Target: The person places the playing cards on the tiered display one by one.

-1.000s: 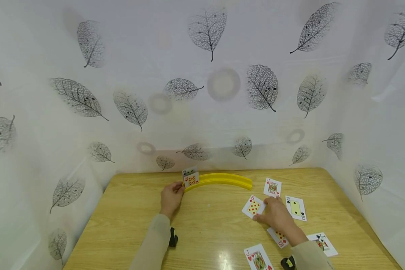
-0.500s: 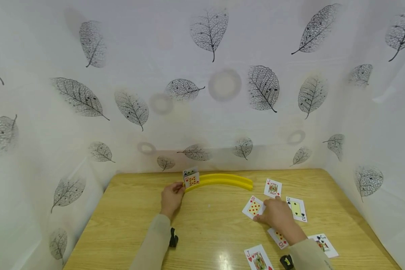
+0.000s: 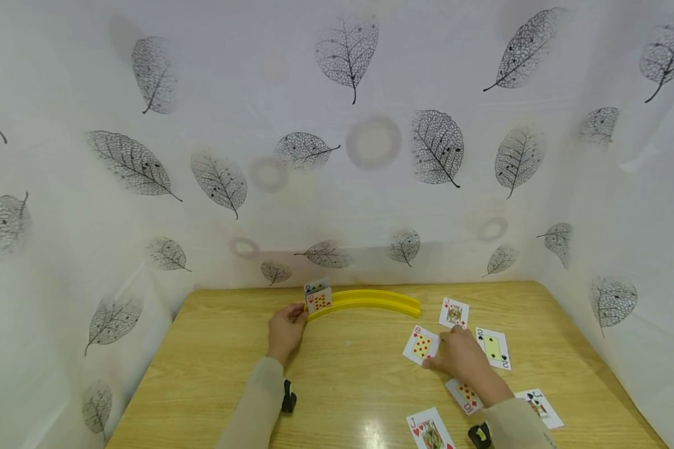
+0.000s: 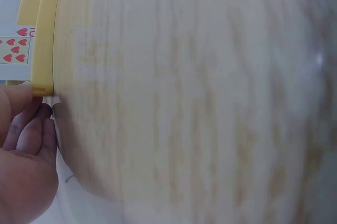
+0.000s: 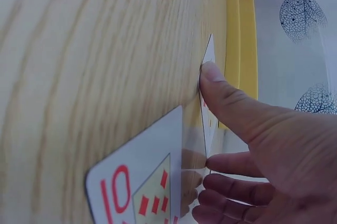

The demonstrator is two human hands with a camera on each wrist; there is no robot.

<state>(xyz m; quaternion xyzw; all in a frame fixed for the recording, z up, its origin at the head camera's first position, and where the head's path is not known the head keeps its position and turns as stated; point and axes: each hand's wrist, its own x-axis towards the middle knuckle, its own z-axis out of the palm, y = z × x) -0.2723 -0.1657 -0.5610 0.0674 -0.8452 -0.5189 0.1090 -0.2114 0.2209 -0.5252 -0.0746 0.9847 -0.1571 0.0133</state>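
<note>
We see the left hand (image 3: 285, 333) pinching the left end of the yellow card rack (image 3: 373, 298) between thumb and curled fingers, just beside the ten of hearts (image 3: 320, 301) standing in it. The right hand (image 3: 463, 357), thumb and fingers spread apart, grips the eight of diamonds (image 3: 421, 345) by its edges, near the rack's right end; whether the card touches the table (image 3: 348, 386), we can't quite tell.

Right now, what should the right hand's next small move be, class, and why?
Probably lift the 8 toward the rack: the right hand has its thumb and fingers at that card's edges, the left hand holds the rack's left end, and there seems to be room right of the 10 of hearts.
</note>
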